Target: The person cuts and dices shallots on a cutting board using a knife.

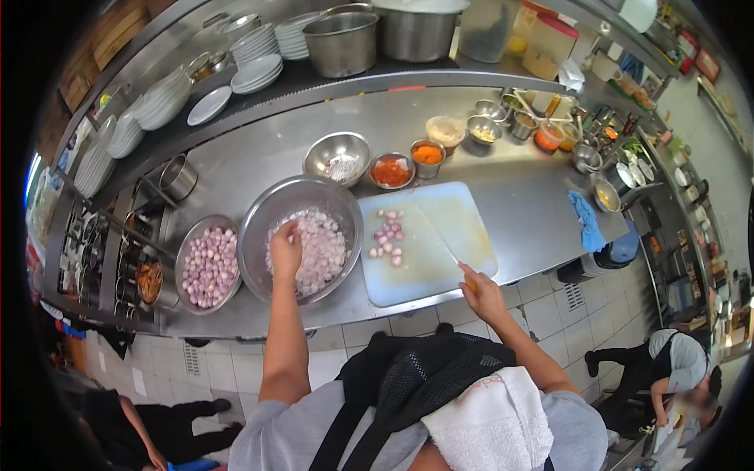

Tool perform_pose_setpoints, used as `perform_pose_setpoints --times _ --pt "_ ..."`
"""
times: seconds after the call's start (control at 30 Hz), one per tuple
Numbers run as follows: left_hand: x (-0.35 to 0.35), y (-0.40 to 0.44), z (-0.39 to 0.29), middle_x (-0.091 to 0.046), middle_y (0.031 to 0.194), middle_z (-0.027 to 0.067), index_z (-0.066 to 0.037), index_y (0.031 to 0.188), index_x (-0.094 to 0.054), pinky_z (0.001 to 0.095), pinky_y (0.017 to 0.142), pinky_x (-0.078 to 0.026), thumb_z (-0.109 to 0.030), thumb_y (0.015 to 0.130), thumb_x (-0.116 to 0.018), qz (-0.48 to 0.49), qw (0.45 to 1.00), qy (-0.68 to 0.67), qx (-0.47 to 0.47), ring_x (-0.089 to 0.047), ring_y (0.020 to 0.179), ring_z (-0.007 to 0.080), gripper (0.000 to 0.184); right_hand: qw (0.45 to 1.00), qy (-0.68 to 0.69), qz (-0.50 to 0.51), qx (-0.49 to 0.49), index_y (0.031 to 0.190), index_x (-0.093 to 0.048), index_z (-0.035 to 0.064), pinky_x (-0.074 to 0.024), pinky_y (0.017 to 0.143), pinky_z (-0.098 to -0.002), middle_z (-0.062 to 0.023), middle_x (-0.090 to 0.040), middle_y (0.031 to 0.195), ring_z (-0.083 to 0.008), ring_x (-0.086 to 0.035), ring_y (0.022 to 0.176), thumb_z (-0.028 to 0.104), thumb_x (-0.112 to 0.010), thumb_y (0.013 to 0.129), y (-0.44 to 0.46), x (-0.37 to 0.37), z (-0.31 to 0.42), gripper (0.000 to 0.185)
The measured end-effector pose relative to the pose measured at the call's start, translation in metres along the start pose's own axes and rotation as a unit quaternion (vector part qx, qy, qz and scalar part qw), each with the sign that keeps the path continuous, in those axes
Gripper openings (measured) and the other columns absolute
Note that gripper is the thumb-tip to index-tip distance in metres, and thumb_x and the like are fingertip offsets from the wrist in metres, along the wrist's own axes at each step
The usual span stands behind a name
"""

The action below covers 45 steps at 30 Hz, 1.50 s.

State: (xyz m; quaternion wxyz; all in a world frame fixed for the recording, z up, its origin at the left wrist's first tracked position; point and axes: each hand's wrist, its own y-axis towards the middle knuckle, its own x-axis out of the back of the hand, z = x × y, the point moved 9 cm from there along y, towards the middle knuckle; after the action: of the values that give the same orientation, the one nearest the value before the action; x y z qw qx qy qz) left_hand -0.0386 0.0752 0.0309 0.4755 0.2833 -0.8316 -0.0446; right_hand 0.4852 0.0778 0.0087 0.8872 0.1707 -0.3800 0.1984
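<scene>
Over a large steel bowl (253, 267) of chopped shallots (322, 251), my left hand (286, 250) is closed, its fingers curled inward. Whatever may be between those fingers is hidden. My right hand (484, 293) grips the yellow handle of a knife (440, 238), whose blade lies across the white cutting board (424, 286) and points away from me. Several peeled shallots (387, 232) are grouped on the left half of the board. To the left of the large bowl stands a smaller bowl (184, 294) full of whole peeled shallots (209, 265).
Behind the board are a steel mixing bowl (336, 154) and small bowls of chopped red food (391, 170) and orange food (427, 154). A blue cloth (587, 221) lies near the counter's right edge. Plates (255, 71) and pots (340, 47) fill the shelf. Other people stand behind me on both sides.
</scene>
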Motion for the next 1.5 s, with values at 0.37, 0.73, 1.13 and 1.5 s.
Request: perform_pose_setpoints --times 0.37,0.73,1.13,1.5 --pt "0.004 -0.03 0.031 -0.077 0.106 0.012 0.005 0.119 -0.074 0.0316 0.083 -0.057 -0.011 0.1 -0.071 -0.051 0.967 -0.251 0.013 -0.071 0.092 0.0174 0.025 0.987 -0.123 -0.064 -0.082 0.14 -0.064 0.0139 -0.0589 0.091 -0.0487 -0.0232 -0.066 0.127 -0.0416 -0.071 0.102 0.02 -0.069 0.095 0.008 0.001 -0.053 0.046" --pt "-0.019 -0.017 -0.097 -0.072 0.122 0.0167 0.004 0.138 -0.063 0.0329 0.092 -0.057 -0.014 0.108 -0.065 -0.06 0.921 -0.379 -0.061 -0.069 0.104 0.0214 0.035 0.938 0.034 0.142 -0.316 0.133 -0.07 0.0103 -0.055 0.099 -0.0501 -0.021 -0.074 0.123 -0.0417 -0.071 0.112 0.032 -0.065 0.096 -0.229 -0.142 -0.203 0.043" --pt "-0.156 -0.07 -0.243 -0.07 0.119 0.0129 0.004 0.133 -0.064 0.0325 0.088 -0.054 -0.003 0.106 -0.061 0.21 0.829 -0.514 -0.063 -0.064 0.099 0.0166 0.028 0.6 0.258 -0.165 -0.739 0.139 -0.07 0.018 -0.0624 0.063 -0.0407 -0.0108 -0.079 0.096 -0.0244 -0.076 0.074 0.028 -0.065 0.096 -0.566 -0.173 -0.198 0.045" --pt "-0.161 -0.121 -0.278 -0.07 0.116 0.0108 0.003 0.131 -0.065 0.031 0.081 -0.053 0.004 0.099 -0.062 0.256 0.82 -0.477 -0.183 -0.064 0.087 0.0155 0.032 0.833 0.163 -0.175 -0.499 0.095 -0.079 0.0107 -0.0536 0.059 -0.034 -0.0043 -0.073 0.073 -0.0156 -0.069 0.062 0.045 -0.065 0.103 -0.411 -0.118 -0.163 0.038"
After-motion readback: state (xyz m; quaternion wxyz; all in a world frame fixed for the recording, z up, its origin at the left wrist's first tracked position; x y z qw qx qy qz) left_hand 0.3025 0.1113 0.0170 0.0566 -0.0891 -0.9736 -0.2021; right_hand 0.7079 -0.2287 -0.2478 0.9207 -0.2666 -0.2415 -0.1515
